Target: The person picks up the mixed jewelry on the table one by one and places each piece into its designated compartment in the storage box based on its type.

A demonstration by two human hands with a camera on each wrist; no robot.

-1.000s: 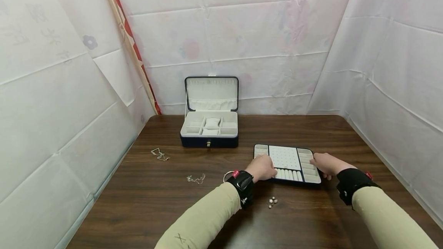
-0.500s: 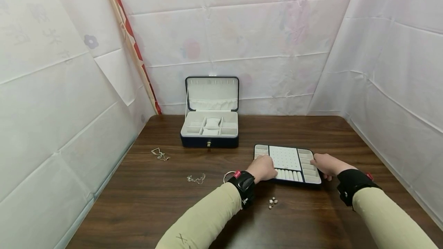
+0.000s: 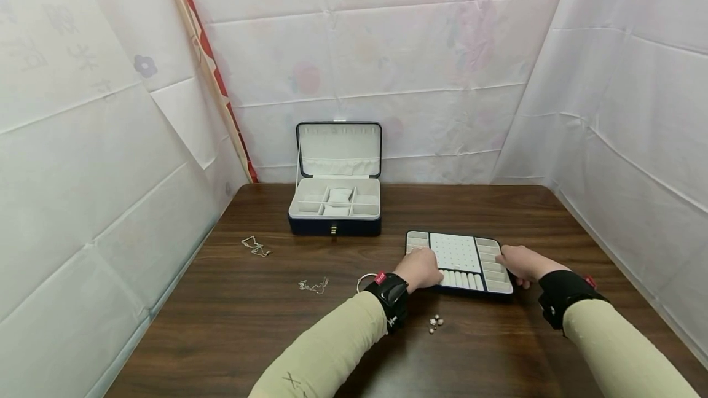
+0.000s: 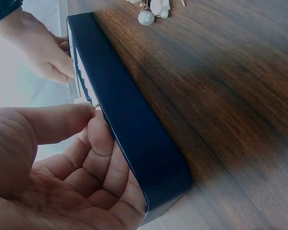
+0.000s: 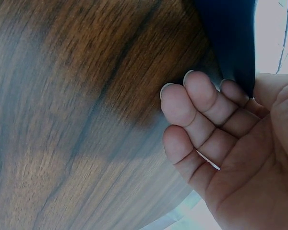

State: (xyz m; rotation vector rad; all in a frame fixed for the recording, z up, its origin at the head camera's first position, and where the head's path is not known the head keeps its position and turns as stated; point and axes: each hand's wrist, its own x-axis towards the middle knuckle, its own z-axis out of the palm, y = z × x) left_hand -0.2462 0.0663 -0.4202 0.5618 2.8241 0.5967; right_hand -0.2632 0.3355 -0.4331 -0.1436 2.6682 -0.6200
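Observation:
A dark blue jewelry tray (image 3: pixel 453 250) with a white lining lies at the right of the table in the head view. It has side compartments, a dotted middle panel and a row of white ring rolls (image 3: pixel 461 279). At its near left part, my left hand (image 3: pixel 420 268) pinches a small, thin gold-coloured piece of jewelry (image 4: pixel 94 107) between thumb and index finger. Most of that piece is hidden, so its kind is unclear. My right hand (image 3: pixel 522 263) grips the tray's right edge, thumb on top and fingers at the outer side (image 5: pixel 235 52).
An open jewelry box (image 3: pixel 334 226) stands at the back. Two chains, one farther left (image 3: pixel 255 247) and one nearer (image 3: pixel 313 286), lie on the table. A bangle (image 3: pixel 361 280) is partly behind the left wrist. Several pearl pieces (image 3: pixel 436 322) lie before the tray.

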